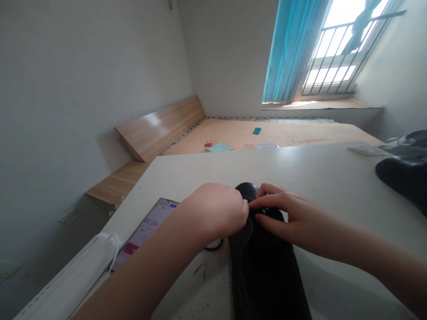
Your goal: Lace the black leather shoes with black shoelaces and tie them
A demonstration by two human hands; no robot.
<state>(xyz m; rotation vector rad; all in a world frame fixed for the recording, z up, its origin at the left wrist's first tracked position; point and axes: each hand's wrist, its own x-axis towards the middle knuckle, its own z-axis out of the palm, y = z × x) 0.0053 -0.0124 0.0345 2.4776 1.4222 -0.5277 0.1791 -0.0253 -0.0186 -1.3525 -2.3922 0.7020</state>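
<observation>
Black shoe [271, 275], toe towards the far edge of the tabletop [316, 178], has my left hand [216, 211] closed on its upper, my right hand [288, 213] curled over it, grip unclear to me, so I'd steady left and work gently right.

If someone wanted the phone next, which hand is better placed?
Probably the left hand: the phone lies on that side, partly hidden by the left forearm. The right hand is farther across. Both are at the black item, though.
</observation>
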